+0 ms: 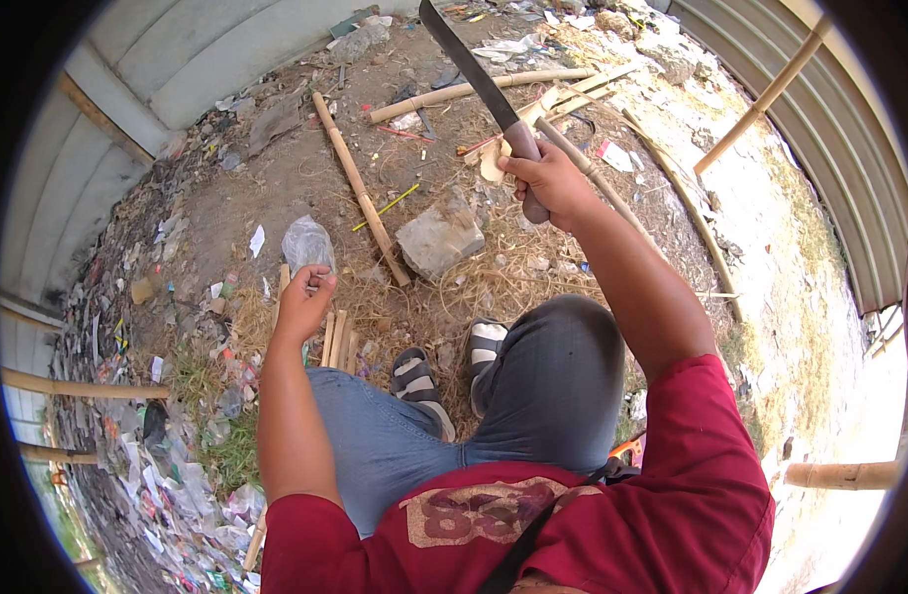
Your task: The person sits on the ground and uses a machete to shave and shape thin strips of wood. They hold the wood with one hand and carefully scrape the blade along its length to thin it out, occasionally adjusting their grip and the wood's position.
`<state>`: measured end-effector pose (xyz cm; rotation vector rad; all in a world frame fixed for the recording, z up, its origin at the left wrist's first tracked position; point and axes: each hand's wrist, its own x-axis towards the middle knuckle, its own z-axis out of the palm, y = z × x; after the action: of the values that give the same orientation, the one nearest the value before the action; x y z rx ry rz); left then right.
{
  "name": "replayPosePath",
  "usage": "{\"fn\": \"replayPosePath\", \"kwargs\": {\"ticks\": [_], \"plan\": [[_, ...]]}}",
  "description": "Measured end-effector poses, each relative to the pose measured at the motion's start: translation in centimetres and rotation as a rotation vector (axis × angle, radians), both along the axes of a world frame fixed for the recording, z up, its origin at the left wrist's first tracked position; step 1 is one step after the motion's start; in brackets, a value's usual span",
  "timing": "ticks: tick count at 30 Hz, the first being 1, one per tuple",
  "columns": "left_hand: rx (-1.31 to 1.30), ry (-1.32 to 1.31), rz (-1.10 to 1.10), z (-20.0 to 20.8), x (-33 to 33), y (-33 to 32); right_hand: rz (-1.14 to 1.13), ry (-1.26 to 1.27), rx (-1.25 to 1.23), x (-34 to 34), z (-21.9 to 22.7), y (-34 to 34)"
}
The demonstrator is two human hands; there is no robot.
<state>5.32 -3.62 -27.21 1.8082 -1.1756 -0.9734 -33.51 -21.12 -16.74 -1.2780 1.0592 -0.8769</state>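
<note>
Daylight bleaches the ground (820,396) at right; the middle lies shaded; fisheye bends the corrugated wall (825,148).

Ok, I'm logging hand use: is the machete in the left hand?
No, the right hand grips the machete by its brown handle.

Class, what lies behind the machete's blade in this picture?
A bamboo pole shows on both sides of the machete's blade, with littered ground around; the stretch directly behind the blade is covered.

Large dark numerals (482,513) stand on a tan, roughly rectangular patch (454,541) across the chest of the person's dark red shirt (702,475).
</note>
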Motion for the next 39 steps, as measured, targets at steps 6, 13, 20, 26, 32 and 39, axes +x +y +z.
{"fn": "replayPosePath", "kwargs": {"ticks": [6, 13, 20, 26, 32, 39], "plan": [[-0.086, 0.034, -0.016, 1.8, -1.6, -0.1, 0.147, -0.131, -0.092, 3.8, 3.3, 5.7], [-0.070, 0.480, -0.082, 10.4, -5.8, -0.2, 0.392, -0.090, -0.146, 4.9, 1.9, 9.3], [-0.122, 0.673, -0.270, 11.6, -10.5, -0.8, 0.428, -0.132, -0.254, 7.7, 0.1, 11.1], [-0.136, 0.651, -0.212, 10.9, -10.8, -1.2, 0.467, -0.019, -0.311, 7.1, -1.6, 10.8], [0.001, 0.447, -0.111, 10.2, -9.5, -1.7, 0.462, 0.012, -0.375, 7.0, -1.7, 10.8], [-0.011, 0.023, 0.017, 0.2, -2.3, -2.5, 0.344, 0.007, -0.344, 7.5, -2.6, 8.3]]}}
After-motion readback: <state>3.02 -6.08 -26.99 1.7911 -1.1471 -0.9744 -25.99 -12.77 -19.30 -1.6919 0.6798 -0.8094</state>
